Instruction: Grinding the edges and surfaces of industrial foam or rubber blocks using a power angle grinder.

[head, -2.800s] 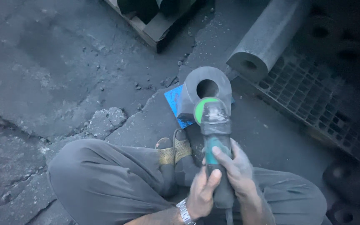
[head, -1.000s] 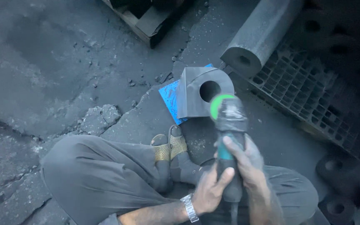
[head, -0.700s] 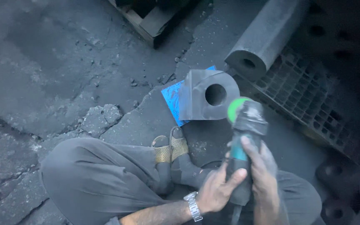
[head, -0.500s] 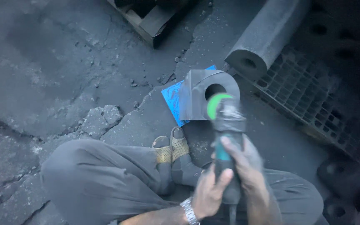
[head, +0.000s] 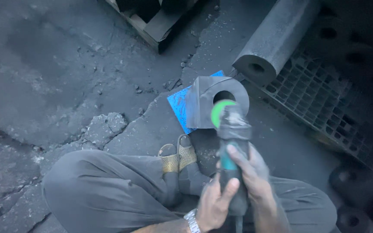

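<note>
Both hands clenched on angle grinder (head: 232, 151): left hand (head: 213, 203) low, right hand (head: 251, 172) higher, nearer the disc. Grinder's long axis points straight ahead; steel block (head: 203, 101) sits on floor just beyond, disc at its bore.

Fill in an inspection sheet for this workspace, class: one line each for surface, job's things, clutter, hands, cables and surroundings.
Surface: cracked, dark concrete floor, broken patch by the knee.
Job's things: angle grinder with green disc at the grey metal block, which has a round bore and stands on a blue sheet.
Clutter: rubble chunks; yellow sandals.
Hands: left hand and right hand both grip the grinder body.
Cables: nothing seen.
Surroundings: hollow cylinder on a metal grating; wooden pallet; round parts at right.
</note>
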